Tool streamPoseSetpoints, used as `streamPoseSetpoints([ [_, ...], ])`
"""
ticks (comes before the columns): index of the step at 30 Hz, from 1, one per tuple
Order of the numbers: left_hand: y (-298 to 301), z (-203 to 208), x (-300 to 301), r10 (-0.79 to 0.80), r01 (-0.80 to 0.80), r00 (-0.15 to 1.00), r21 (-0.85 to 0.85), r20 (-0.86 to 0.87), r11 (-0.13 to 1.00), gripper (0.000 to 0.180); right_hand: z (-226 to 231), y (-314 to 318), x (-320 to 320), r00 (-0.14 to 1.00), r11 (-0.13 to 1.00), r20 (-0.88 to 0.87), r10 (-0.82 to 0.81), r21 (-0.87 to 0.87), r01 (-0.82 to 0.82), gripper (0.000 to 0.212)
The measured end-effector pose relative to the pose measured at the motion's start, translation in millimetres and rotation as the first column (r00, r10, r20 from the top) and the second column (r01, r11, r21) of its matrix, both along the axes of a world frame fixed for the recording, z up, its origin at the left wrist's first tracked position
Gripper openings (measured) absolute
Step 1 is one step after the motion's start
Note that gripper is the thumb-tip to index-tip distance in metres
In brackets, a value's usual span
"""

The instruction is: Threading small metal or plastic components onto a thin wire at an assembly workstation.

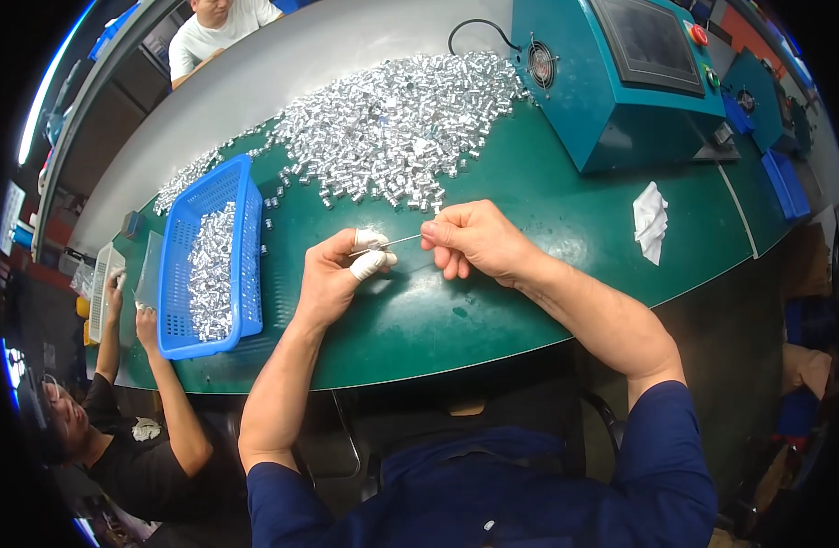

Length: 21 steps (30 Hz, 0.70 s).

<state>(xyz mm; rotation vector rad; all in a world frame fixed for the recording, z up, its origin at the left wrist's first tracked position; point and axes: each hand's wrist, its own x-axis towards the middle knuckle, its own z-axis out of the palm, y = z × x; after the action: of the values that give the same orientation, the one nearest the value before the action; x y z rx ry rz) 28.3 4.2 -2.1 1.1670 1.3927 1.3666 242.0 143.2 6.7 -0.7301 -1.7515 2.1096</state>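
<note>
White finger covers sit on the thumb and index finger of my left hand (328, 279). Those fingers are pinched around a small silvery metal part (375, 245), mostly hidden by the fingertips. From the right, my right hand (479, 239) grips a thin metal rod (406, 239) between thumb and index finger. The rod's far end meets the part at my left fingertips; whether it goes inside cannot be made out. Both hands are held above the green tabletop (492, 315). Beyond them spreads a large heap of small shiny metal parts (392, 128).
A blue perforated basket (167, 292) with similar parts stands left. A teal machine (611, 128) with a screen is at the back right. A crumpled white cloth (650, 222) lies to the right. A co-worker (127, 438) works at far left; another person (214, 36) is across the table.
</note>
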Motion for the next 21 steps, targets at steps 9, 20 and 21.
streamPoseSetpoints([
  [9,3,-2,-12,-0.033,0.033,0.981,0.002,0.189,0.999,0.019,-1,-2,0,0.908,0.368,-0.418,-0.005,0.844,0.391,0.010],
  [20,1,5,-8,-0.007,0.011,0.993,-0.035,0.115,0.999,0.019,6,-8,2,0.992,0.976,-0.119,-0.034,0.209,0.058,0.019],
  [21,2,4,-10,-0.013,0.017,0.994,-0.036,0.110,0.999,0.019,4,-8,2,0.979,0.871,-0.195,-0.060,0.469,0.147,0.016],
])
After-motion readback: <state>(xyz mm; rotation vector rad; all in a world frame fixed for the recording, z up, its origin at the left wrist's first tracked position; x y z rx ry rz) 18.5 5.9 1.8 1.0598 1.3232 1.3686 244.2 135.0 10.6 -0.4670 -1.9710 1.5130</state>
